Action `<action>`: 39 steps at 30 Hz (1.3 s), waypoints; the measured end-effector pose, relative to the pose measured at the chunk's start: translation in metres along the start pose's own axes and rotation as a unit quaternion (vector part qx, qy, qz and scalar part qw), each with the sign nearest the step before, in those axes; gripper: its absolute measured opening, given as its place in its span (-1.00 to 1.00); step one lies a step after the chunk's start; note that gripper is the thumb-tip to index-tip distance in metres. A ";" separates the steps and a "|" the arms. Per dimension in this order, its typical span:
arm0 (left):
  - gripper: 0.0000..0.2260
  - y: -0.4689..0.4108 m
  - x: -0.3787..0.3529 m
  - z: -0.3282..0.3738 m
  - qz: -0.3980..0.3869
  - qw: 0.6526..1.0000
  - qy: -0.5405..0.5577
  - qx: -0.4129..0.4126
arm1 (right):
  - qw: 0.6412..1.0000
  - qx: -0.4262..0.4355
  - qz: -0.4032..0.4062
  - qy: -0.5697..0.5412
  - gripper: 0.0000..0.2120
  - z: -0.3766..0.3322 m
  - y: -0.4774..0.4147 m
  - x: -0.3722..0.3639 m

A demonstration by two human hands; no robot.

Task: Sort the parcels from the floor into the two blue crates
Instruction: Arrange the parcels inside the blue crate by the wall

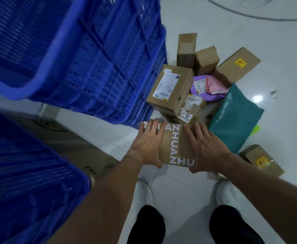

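So we've got the taped cardboard box [176,147] between both hands. The left hand [148,143] and the right hand [206,148] each lie with fingers spread over a top edge and the thumb hooked round the near end, so both are holding it. It sits low at the front of the parcel pile, just ahead of our shoes, to the right of the near blue crate [29,173] and below the far blue crate [94,64].

Our guess is it's stiff, square-sided and fairly light. The glossy white-lettered tape could be a bit slick, so palms on the bare cardboard sides seems the safer hold. The teal poly mailer [232,120] just beside it looks soft and floppy, so that's a different story.

Stuff we can't make out: whether the box is off the floor [276,41], its underside, the lettering under our left fingers, and what's inside either crate. Blur smears both crates too.
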State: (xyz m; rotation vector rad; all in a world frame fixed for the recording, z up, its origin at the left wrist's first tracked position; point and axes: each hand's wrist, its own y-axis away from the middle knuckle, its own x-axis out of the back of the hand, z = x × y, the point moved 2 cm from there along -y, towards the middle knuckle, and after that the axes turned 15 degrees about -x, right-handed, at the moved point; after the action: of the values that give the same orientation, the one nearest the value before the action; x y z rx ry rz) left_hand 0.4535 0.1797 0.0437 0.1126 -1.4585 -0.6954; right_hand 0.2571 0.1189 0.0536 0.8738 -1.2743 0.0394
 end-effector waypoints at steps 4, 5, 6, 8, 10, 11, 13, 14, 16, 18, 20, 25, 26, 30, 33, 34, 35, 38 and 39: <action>0.30 0.032 0.087 0.030 -0.003 0.999 0.026 0.031 | 1.000 0.016 -0.005 0.020 0.40 0.023 0.046 0.080; 0.30 0.043 0.110 0.038 -0.005 0.999 0.031 0.038 | 0.999 0.024 -0.009 0.022 0.40 0.028 0.059 0.102; 0.30 0.055 0.132 0.047 -0.002 0.998 0.038 0.046 | 0.999 0.033 -0.012 0.024 0.40 0.032 0.073 0.124; 0.30 0.083 0.172 0.066 0.017 0.996 0.051 0.065 | 0.998 0.052 -0.010 0.030 0.38 0.041 0.103 0.165; 0.30 0.112 0.208 0.087 0.027 0.995 0.058 0.081 | 0.997 0.075 -0.007 0.030 0.36 0.047 0.134 0.200; 0.30 0.127 0.225 0.097 0.028 0.994 0.057 0.088 | 0.996 0.084 0.000 0.028 0.35 0.050 0.150 0.215; 0.28 0.157 0.256 0.118 0.031 0.993 0.059 0.100 | 0.994 0.102 0.012 0.031 0.34 0.052 0.182 0.242; 0.27 0.172 0.270 0.128 0.035 0.992 0.064 0.106 | 0.993 0.112 0.012 0.036 0.34 0.051 0.197 0.253; 0.25 0.200 0.295 0.145 0.042 0.989 0.066 0.124 | 0.991 0.126 0.008 0.044 0.35 0.047 0.223 0.274; 0.24 0.229 0.313 0.158 0.045 0.986 0.062 0.150 | 0.989 0.140 0.012 0.048 0.33 0.039 0.246 0.294; 0.21 0.257 0.329 0.166 0.049 0.982 0.059 0.173 | 0.986 0.159 0.023 0.047 0.31 0.027 0.267 0.315; 0.14 0.316 0.344 0.181 0.093 0.964 0.100 0.227 | 0.975 0.202 0.024 0.084 0.33 -0.008 0.300 0.360; 0.14 0.327 0.347 0.181 0.100 0.960 0.109 0.238 | 0.972 0.216 0.032 0.090 0.33 -0.016 0.303 0.369; 0.14 0.375 0.355 0.172 0.141 0.941 0.133 0.277 | 0.957 0.255 0.064 0.122 0.34 -0.058 0.312 0.398; 0.17 0.415 0.355 0.157 0.164 0.928 0.140 0.304 | 0.950 0.271 0.077 0.131 0.34 -0.099 0.313 0.416; 0.18 0.427 0.354 0.150 0.173 0.922 0.140 0.316 | 0.948 0.277 0.081 0.137 0.35 -0.114 0.314 0.422; 0.19 0.440 0.352 0.143 0.179 0.918 0.136 0.327 | 0.944 0.283 0.086 0.145 0.35 -0.129 0.314 0.428; 0.26 0.476 0.345 0.119 0.179 0.913 0.119 0.348 | 0.934 0.297 0.111 0.167 0.34 -0.174 0.318 0.446; 0.28 0.488 0.342 0.111 0.177 0.912 0.115 0.352 | 0.931 0.299 0.120 0.173 0.34 -0.188 0.319 0.450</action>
State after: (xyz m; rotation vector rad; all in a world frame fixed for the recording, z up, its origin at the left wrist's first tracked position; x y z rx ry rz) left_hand 0.5126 0.4391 0.5878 0.4577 -1.3897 0.1621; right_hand 0.4082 0.2557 0.5995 1.1592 -1.0317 0.7797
